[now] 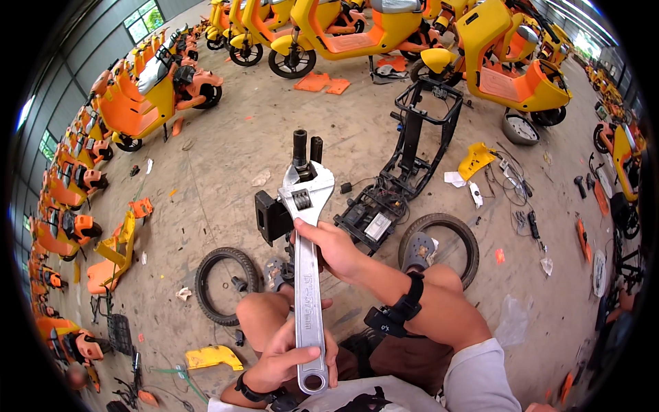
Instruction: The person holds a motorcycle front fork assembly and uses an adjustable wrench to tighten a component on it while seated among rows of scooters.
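Note:
A large silver adjustable wrench (309, 288) stretches upright across the middle of the view. My left hand (283, 353) is closed round the lower end of its handle, near the hanging hole. Higher up, my right hand (336, 253) grips the handle just below the head, thumb on the front; its other fingers are partly hidden. The wrench jaws sit around the base of a black metal tube (300, 150) that points upward. Beside the jaws is a black box-shaped part (273, 218). Whether my right fingers also touch that part is hidden behind the wrench.
A stripped black scooter frame (412, 147) lies ahead, with a tire (449, 233) near my right foot and another tire (225, 285) at left. Yellow and orange scooters (343, 31) line the back and sides. Loose panels, a yellow piece (214, 357) and cables (515, 172) lie about.

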Tool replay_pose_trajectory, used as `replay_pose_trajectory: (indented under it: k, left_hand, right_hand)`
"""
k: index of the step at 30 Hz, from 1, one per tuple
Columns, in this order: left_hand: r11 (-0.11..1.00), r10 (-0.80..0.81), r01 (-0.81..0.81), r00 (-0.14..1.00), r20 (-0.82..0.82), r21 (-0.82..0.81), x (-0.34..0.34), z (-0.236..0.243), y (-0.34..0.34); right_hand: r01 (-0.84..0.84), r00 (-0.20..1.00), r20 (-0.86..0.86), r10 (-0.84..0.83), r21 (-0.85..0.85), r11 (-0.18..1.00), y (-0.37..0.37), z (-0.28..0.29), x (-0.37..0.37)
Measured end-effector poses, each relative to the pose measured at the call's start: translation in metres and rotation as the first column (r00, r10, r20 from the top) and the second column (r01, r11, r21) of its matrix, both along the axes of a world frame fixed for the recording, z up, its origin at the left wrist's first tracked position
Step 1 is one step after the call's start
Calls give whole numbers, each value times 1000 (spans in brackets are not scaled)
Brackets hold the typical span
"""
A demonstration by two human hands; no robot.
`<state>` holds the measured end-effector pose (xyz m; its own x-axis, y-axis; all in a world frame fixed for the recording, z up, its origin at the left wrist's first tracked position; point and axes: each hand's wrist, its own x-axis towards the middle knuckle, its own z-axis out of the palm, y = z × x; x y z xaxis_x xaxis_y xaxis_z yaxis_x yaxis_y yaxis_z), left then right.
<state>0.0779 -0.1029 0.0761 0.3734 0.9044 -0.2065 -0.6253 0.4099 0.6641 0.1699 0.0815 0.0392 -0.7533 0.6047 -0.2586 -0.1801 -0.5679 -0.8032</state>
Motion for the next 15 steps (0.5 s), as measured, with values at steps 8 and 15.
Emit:
replay_pose_trajectory:
  k: [8,15]
  left_hand:
    - [992,-115,103,972,204,71,35,-2,8]
    - [960,-251,249,968,-2,130,56,-34,58]
  right_hand:
    - [16,997,71,-12,-55,998,14,4,16]
    - [-199,976,79,202,-38,979,50,-6,46]
